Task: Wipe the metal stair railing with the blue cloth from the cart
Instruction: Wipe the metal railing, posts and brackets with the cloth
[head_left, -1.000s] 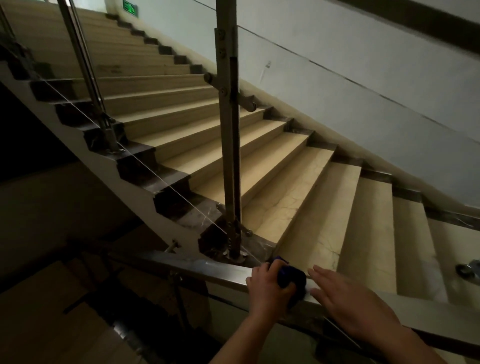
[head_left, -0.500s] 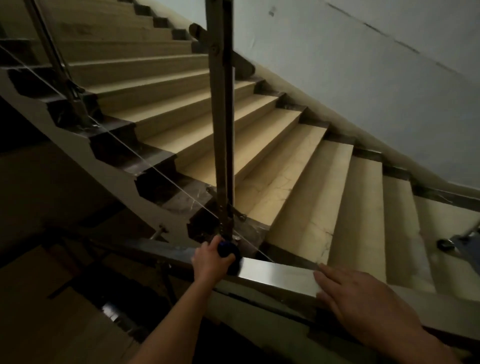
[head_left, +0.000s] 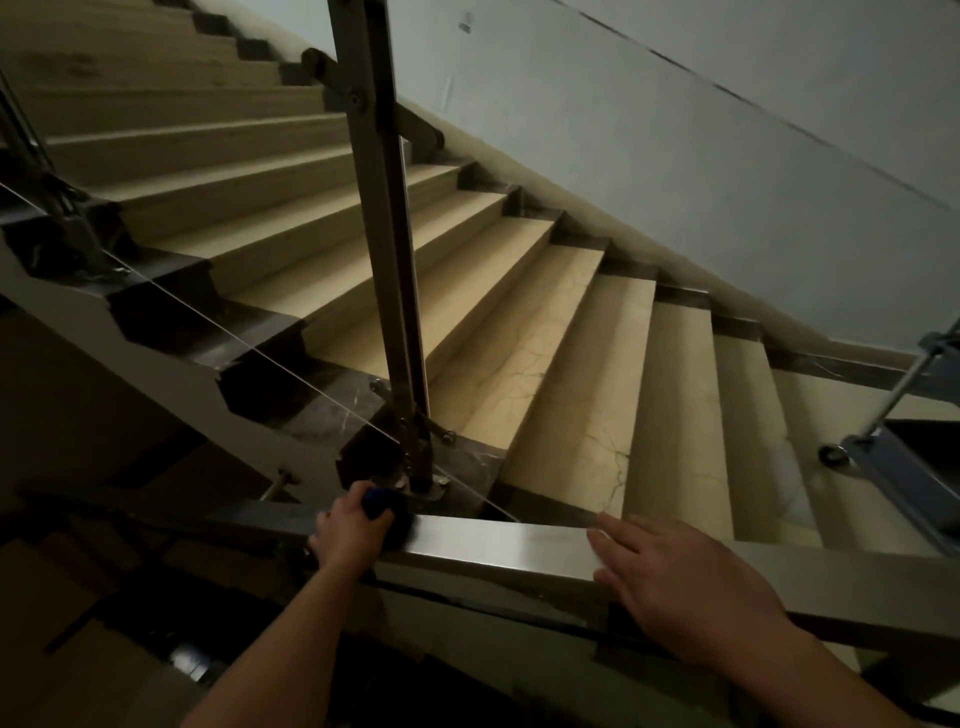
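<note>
The left hand holds the blue cloth closed in its fingers, pressed on the metal railing; the right hand lies flat and open on it

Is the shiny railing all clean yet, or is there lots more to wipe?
Not yet. The blue cloth is off the cart and bunched in the left hand, pressed on the railing. The right hand rests flat farther along. The dim stretch to the left looks left to do, and the upright post is untouched.
</note>
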